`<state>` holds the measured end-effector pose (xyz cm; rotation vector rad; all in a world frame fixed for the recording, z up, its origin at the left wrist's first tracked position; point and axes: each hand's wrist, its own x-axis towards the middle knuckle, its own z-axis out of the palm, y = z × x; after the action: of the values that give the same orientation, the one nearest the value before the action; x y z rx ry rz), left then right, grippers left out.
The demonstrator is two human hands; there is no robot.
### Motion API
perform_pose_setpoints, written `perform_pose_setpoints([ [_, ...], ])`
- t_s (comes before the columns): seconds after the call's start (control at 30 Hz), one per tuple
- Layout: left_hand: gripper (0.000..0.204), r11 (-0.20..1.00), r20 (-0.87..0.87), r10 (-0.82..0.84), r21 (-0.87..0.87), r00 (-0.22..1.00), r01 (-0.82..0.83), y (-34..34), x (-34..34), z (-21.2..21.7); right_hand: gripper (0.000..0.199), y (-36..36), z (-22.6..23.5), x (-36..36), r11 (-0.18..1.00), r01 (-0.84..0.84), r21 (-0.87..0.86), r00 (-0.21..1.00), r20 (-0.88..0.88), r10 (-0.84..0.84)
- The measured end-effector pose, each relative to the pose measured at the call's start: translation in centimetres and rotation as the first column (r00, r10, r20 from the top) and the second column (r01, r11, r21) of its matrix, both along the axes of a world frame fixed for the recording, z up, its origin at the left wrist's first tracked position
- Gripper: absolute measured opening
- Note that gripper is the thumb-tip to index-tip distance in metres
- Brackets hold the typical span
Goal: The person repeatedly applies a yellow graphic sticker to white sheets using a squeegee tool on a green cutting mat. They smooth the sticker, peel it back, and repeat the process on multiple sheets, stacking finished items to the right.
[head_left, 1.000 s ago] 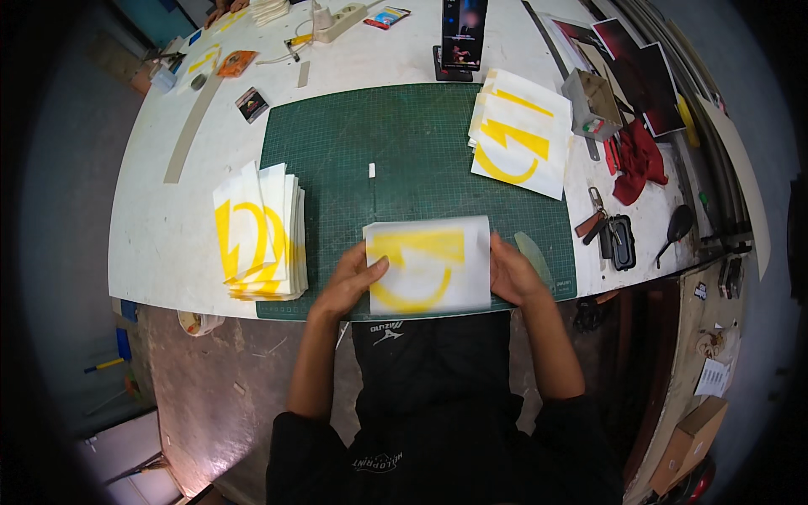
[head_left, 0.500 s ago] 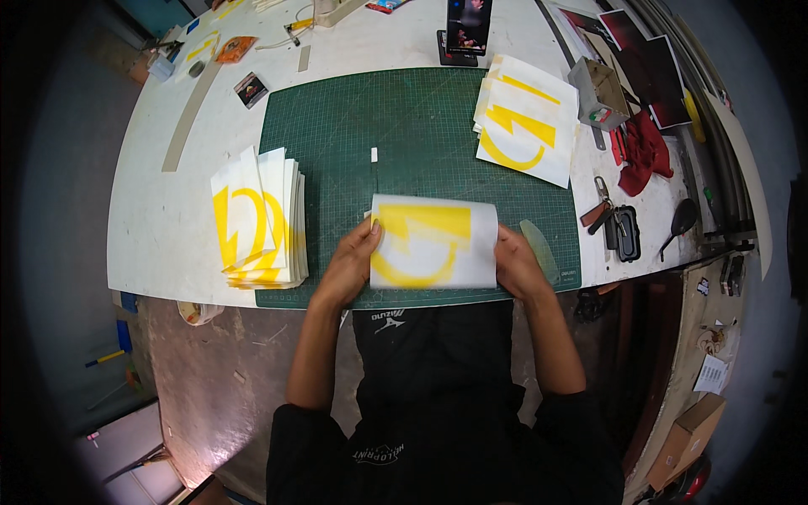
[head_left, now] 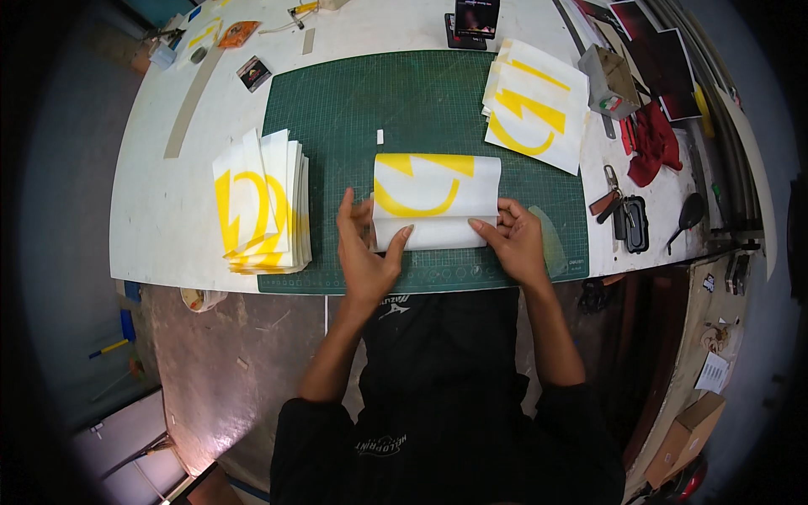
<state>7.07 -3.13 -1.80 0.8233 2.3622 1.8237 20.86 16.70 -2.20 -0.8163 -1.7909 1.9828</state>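
Flanking your yellow-printed sheet (head_left: 437, 189), a left stack (head_left: 273, 202) and right pile (head_left: 534, 114) overlap the green mat (head_left: 337, 109).
Your right hand (head_left: 515, 242) pinches the sheet; your left hand (head_left: 367, 257) spreads open, thumb on it.

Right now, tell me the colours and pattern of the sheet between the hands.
The sheet is white with bold yellow shapes, best seen in the head view.

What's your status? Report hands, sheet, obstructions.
Left hand: thumb on yellow-marked sheet. Right hand: gripping its right edge. Sheet over green mat; small white piece beyond, apart from it.
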Motion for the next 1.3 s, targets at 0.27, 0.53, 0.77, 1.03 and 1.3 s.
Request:
perform_pose_setpoints([
  [0.27, 0.043, 0.875, -0.518, -0.373, -0.473, 0.77, 0.105, 0.2, 2.7, -1.2, 0.045, -0.1, 0.3, -0.1, 0.999, 0.049, 0.021, 0.997, 0.063, -0.05],
  [0.53, 0.048, 0.859, -0.5, -0.4, -0.496, 0.768, 0.125, -0.4, 2.8, -1.3, 0.036, -4.2, 1.2, 2.9, 0.414, -0.018, 0.91, 1.0, 0.017, 0.005],
  [0.77, 0.045, 0.823, -0.465, -0.442, -0.549, 0.767, 0.142, -1.5, 3.7, -2.0, 0.033, -4.7, -1.5, 3.9, 0.319, -0.111, 0.941, 0.994, 0.1, 0.05],
  [1.03, 0.062, 0.734, -0.309, -0.519, -0.639, 0.797, 0.23, -4.0, 4.2, -1.6, 0.028, -5.7, -2.5, 5.6, 0.257, -0.147, 0.955, 0.989, 0.147, 0.019],
  [1.3, 0.068, 0.708, -0.305, -0.462, -0.692, 0.833, 0.14, -6.3, 3.7, -1.8, 0.038, -9.1, -1.1, 3.8, 0.279, -0.245, 0.928, 0.963, 0.267, -0.044],
])
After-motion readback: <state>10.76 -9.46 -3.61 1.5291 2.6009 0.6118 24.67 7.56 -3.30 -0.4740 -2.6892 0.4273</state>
